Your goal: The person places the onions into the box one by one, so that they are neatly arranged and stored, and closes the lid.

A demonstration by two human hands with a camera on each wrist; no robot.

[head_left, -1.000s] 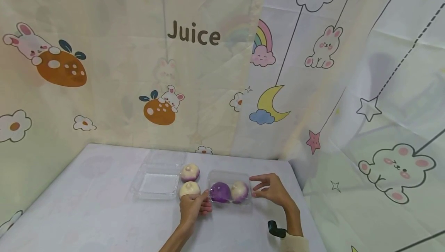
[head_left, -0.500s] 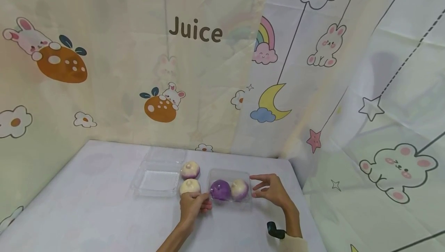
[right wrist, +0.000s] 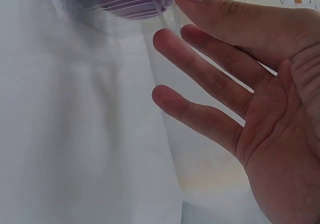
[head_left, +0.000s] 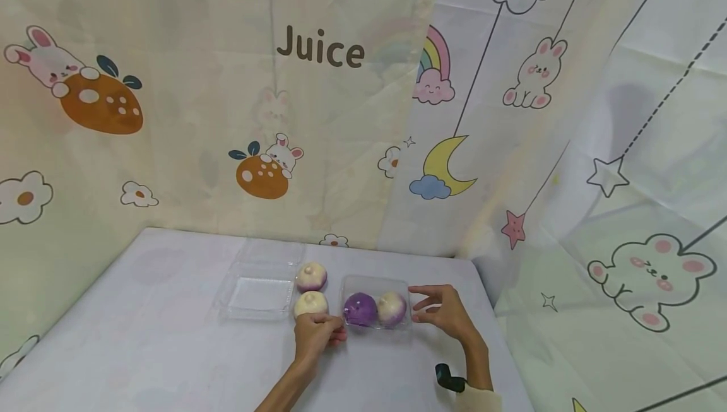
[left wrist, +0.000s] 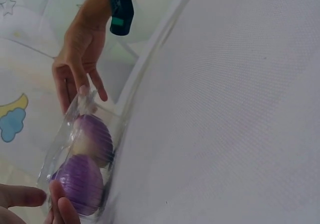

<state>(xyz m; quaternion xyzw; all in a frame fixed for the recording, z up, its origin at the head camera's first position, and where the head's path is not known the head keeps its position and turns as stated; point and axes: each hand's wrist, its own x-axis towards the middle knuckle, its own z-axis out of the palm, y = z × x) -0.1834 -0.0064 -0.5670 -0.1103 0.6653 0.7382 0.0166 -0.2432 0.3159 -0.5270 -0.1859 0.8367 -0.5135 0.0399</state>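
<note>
Cloth hangs on every side of me. The cream wall [head_left: 193, 71] has the word "Juice" [head_left: 320, 47] and bunnies hugging orange fruit [head_left: 102, 104]; the paler wall [head_left: 568, 166] to its right carries a moon [head_left: 449, 167], a rainbow [head_left: 434, 52] and stars. A white-covered table [head_left: 170, 336] stands against them in soft light.

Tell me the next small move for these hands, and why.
Probably have the left hand gently press the near left corner of the clear box. That hand is right at that corner, and the right hand is at the opposite end to brace it. A purple piece and a purple-and-white piece are inside, but I can't tell whether the box is fastened.
</note>
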